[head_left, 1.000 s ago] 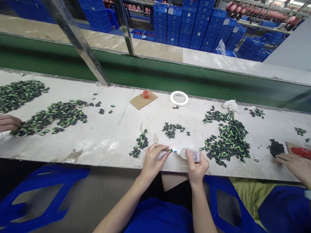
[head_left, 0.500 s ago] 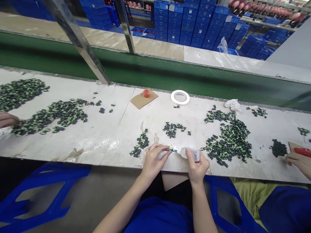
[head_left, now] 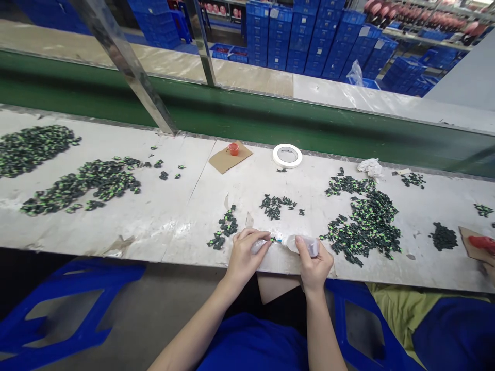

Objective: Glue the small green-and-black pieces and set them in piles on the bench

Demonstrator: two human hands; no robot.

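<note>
My right hand (head_left: 314,264) is closed round a small clear squeeze bottle (head_left: 300,243) at the near edge of the white table (head_left: 162,216), its nozzle pointing left. My left hand (head_left: 244,252) pinches a tiny green-and-black part (head_left: 271,239) right at the nozzle tip. A small heap of the same parts (head_left: 223,230) lies just left of my left hand. A second small heap (head_left: 275,204) sits beyond my hands, and a big pile (head_left: 365,219) spreads to the right of the bottle.
A tape roll (head_left: 286,155) and a cardboard scrap with a red cap (head_left: 232,149) lie at the table's far edge. More part piles (head_left: 83,184) cover the left side. A green conveyor belt (head_left: 247,116) runs behind. A neighbour's red tool (head_left: 481,242) rests at far right.
A co-worker's hand at the left edge has pulled out of view, and the one at the right has nearly gone too. My own hands have stayed put.
</note>
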